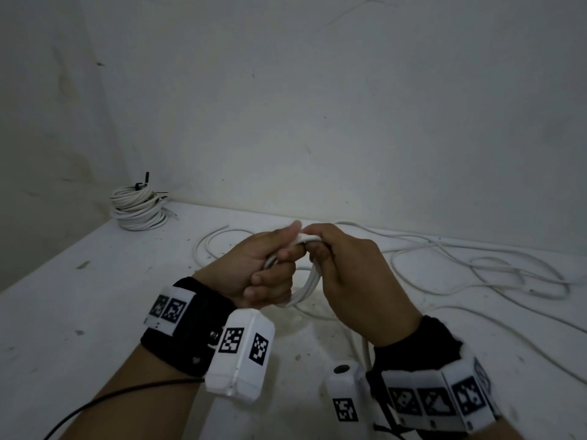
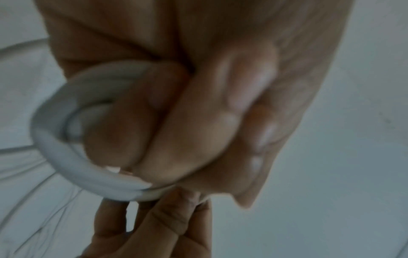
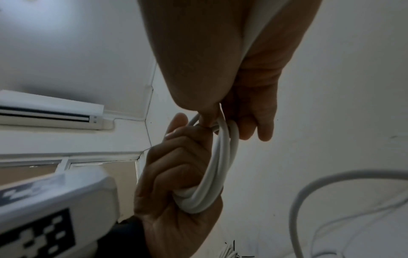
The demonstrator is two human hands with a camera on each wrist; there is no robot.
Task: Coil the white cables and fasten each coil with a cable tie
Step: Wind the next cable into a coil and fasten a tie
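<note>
Scuffed white tabletop (image 1: 95, 281) against a bare wall, finished tied coils (image 1: 138, 206) stacked in the far corner, loose white cable (image 1: 476, 268) snaking off to the right. My left hand (image 1: 263, 268) has its fingers curled tight round the small coil (image 3: 218, 167) while my right hand (image 1: 355, 281) pinches its top. Looks light, springy and a bit slick, so I'd grip where the turns bunch or they'll pop open.

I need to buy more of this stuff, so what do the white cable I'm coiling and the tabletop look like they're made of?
White cable: likely smooth plastic-sheathed wire; it has a matte, even surface and bends into tight loops without kinking. Tabletop: hard, painted or plastered white, matte; specks and scuffs show, but the base material can't be told.
</note>
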